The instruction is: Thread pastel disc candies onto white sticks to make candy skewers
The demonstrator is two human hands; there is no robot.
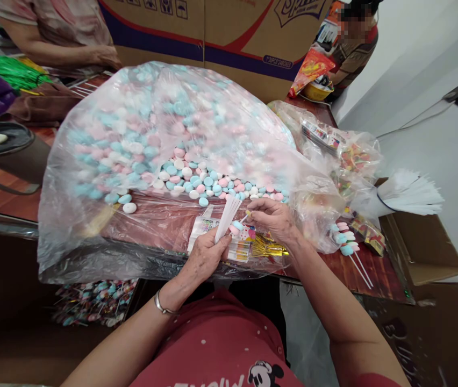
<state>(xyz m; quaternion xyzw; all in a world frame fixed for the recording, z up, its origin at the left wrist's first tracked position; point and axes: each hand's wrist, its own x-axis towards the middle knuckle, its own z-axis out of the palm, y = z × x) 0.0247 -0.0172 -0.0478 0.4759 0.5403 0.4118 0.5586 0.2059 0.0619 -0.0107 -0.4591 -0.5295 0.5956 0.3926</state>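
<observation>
The left hand (205, 255) is closed around a bundle of white sticks (227, 215), with pink and blue candies (236, 227) just beside the bundle, between the 2 hands. The right hand (275, 219) pinches something small at its fingertips, too small to make out. Directly ahead of both, a big clear bag (63, 226) bulges with loose candies (213, 183), its slack film spreading to the left of the left hand. Printed packets (239, 252) lie under and beside that hand, and gold ties (269, 246) below the right. Crowding the right hand's outer side are crumpled plastic bags (313, 201); past them are candy skewers with 2 sticks (361, 271) showing and a holder of white strips (410, 193). Far left of the left hand stands a mug (31, 158); beyond the candies, a large carton (229, 48) blocks the far side
</observation>
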